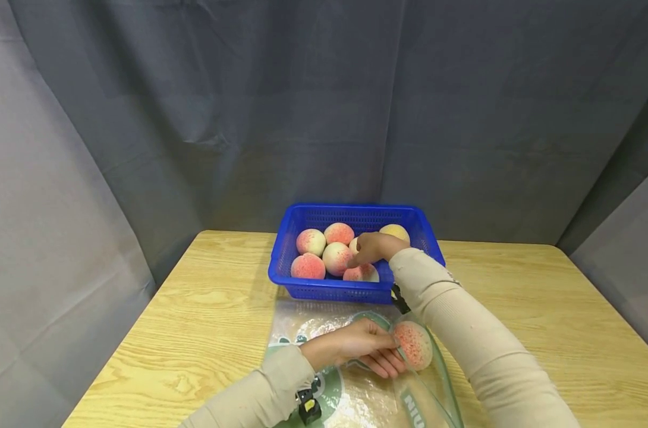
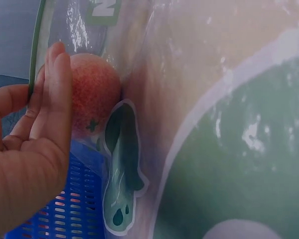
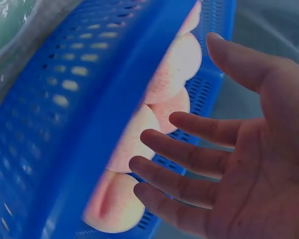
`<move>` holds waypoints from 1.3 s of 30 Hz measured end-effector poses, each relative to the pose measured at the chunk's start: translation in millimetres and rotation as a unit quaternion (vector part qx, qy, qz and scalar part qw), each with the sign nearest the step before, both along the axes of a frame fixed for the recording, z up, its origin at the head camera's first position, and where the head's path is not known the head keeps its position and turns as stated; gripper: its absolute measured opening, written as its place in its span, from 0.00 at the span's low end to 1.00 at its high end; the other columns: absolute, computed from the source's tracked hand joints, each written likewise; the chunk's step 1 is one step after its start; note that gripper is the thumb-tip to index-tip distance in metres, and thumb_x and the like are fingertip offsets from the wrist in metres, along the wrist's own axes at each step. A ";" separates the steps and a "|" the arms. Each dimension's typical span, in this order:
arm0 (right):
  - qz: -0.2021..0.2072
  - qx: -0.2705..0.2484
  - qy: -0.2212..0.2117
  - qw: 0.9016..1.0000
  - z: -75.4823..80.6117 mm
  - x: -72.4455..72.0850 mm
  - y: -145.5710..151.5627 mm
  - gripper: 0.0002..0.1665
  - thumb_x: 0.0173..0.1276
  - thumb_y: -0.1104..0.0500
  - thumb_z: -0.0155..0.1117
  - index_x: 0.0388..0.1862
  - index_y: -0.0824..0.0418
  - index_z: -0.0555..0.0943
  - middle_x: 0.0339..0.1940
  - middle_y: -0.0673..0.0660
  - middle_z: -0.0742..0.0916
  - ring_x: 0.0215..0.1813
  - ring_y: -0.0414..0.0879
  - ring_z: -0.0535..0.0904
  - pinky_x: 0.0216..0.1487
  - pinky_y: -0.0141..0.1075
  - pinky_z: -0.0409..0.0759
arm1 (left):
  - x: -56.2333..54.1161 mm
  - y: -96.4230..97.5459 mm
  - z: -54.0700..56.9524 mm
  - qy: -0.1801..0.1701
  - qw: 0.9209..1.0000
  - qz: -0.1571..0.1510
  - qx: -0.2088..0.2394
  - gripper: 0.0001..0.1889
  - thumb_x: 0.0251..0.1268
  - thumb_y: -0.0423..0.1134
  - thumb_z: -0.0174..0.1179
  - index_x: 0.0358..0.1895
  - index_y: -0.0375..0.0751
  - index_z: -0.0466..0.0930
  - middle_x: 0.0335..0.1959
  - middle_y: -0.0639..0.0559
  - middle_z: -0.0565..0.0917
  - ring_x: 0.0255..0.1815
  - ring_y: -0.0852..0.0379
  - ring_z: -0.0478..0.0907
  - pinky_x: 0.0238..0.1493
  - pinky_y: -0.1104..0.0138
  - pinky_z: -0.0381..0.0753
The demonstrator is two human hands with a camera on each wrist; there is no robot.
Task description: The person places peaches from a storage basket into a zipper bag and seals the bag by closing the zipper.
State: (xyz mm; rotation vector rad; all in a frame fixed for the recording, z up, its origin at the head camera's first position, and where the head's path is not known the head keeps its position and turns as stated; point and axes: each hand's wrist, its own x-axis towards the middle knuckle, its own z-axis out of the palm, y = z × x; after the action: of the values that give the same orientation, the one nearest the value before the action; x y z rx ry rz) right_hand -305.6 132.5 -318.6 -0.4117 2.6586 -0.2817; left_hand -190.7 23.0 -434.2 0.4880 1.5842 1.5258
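Note:
My left hand [image 1: 364,346] pinches the green-edged mouth of a clear plastic bag [image 2: 224,124] between thumb and fingers, its other fingers stretched out. Just beyond those fingertips, inside the bag, lies a red-speckled peach [image 1: 412,345]. In the left wrist view, the same peach [image 2: 94,92] shows right behind the fingers. My right hand [image 1: 376,247] reaches over the blue basket [image 1: 351,285], palm empty and fingers spread. Close to its fingertips in the right wrist view are pink and cream peaches [image 3: 122,199]. The hand partly hides some peaches in the head view.
Under my left forearm the bag lies flat on the wooden table [image 1: 222,285], in front of the basket. Several peaches fill the basket, one yellowish peach [image 1: 395,232] at its back right. A grey curtain [image 1: 324,119] hangs behind the table.

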 end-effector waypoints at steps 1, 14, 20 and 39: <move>0.000 0.006 -0.004 1.000 -2.7 -0.9 -1.7 0.31 0.65 0.44 0.60 0.52 0.71 0.77 0.50 0.64 0.82 0.55 0.55 0.76 0.62 0.45 0.72 | 0.4 -0.1 -0.3 0.000 1.000 0.002 0.002 0.18 0.72 0.36 0.49 0.43 0.18 0.79 0.41 0.25 0.82 0.24 0.60 0.82 0.31 0.68 0.86; -0.053 0.014 -0.026 0.998 -29.7 3.4 -2.9 0.23 0.63 0.44 0.65 0.45 0.61 0.75 0.44 0.56 0.78 0.51 0.50 0.70 0.64 0.43 0.67 | 3.8 0.0 -1.3 0.004 1.000 0.002 0.002 0.20 0.72 0.38 0.49 0.44 0.17 0.78 0.41 0.22 0.81 0.24 0.60 0.82 0.32 0.65 0.86; -0.052 0.016 -0.011 0.998 -37.1 2.1 -0.8 0.27 0.63 0.45 0.65 0.50 0.63 0.72 0.48 0.58 0.78 0.56 0.52 0.69 0.69 0.46 0.64 | 4.6 1.0 -1.7 0.001 1.000 -0.001 0.003 0.20 0.73 0.38 0.49 0.43 0.17 0.78 0.41 0.22 0.81 0.24 0.60 0.82 0.32 0.65 0.86; -0.057 -0.095 0.020 0.994 -24.7 2.1 26.7 0.25 0.56 0.44 0.70 0.33 0.65 0.76 0.27 0.53 0.76 0.27 0.44 0.73 0.27 0.33 0.78 | 4.9 -1.4 1.9 -0.002 1.000 0.001 0.000 0.18 0.71 0.37 0.50 0.42 0.19 0.80 0.37 0.29 0.84 0.24 0.59 0.83 0.32 0.65 0.86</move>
State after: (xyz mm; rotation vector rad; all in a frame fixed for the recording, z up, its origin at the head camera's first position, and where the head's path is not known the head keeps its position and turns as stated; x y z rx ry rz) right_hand -303.5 159.1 -343.4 -0.3277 2.7096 -0.5712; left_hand -185.8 21.6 -432.3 0.4839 1.5818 1.5270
